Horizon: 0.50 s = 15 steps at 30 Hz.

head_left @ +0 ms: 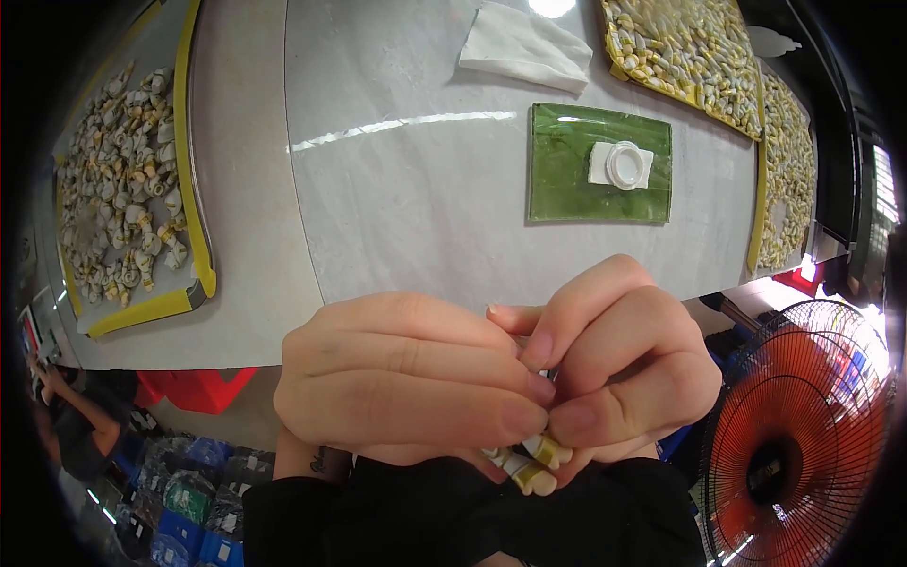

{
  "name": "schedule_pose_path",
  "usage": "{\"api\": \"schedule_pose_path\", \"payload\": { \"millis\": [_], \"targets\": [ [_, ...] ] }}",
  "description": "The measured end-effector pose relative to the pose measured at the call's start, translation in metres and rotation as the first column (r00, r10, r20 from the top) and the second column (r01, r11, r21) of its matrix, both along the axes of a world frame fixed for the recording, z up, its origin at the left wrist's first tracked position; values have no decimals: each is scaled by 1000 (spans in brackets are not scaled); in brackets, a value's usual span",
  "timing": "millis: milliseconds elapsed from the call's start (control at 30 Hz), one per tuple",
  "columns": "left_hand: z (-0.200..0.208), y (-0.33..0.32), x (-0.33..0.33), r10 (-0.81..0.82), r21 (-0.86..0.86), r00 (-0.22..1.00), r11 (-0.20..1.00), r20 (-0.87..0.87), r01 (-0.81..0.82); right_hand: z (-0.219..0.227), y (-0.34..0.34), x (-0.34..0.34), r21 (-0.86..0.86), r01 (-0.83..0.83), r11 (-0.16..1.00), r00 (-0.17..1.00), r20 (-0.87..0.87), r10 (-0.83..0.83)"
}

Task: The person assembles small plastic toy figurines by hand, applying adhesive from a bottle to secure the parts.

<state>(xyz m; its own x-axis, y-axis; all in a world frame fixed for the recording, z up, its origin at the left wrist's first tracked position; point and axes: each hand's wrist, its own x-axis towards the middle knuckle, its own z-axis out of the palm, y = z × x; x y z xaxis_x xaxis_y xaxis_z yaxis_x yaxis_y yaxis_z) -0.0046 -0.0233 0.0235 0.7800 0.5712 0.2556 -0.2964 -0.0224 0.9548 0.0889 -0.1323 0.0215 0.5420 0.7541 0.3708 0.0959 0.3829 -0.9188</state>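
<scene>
My left hand (397, 378) and my right hand (633, 359) meet in front of my body, just off the table's near edge. Both are closed, fingertips pinched together around small white pieces with yellow-green bands and pale rounded ends (534, 477). At least two such ends poke out below the fingers; the rest is covered by my hands. Beyond them a green glass plate (562, 194) lies on the table, bearing a small white round dish (624, 165) on a white pad.
At left, a yellow-edged tray (194, 189) holds many small white-and-yellow pieces. More yellow-edged trays (661, 93) of elongated pieces stand at far right. A white cloth (524, 47) lies at the back. An orange fan (794, 444) stands close on my right. Another person's arm (83, 411) shows at far left.
</scene>
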Motion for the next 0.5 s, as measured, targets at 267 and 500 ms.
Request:
{"api": "schedule_pose_path", "payload": {
  "millis": [267, 500],
  "targets": [
    [-8, 15, -9, -217, 32, 973, 976, 77, 215, 2, -1, 3, -37, 40, 999, 973, 229, -31],
    [-12, 6, -14, -120, 92, 986, 990, 119, 109, 3, 0, -9, -18, 151, 988, 933, 334, -137]
  ]
}}
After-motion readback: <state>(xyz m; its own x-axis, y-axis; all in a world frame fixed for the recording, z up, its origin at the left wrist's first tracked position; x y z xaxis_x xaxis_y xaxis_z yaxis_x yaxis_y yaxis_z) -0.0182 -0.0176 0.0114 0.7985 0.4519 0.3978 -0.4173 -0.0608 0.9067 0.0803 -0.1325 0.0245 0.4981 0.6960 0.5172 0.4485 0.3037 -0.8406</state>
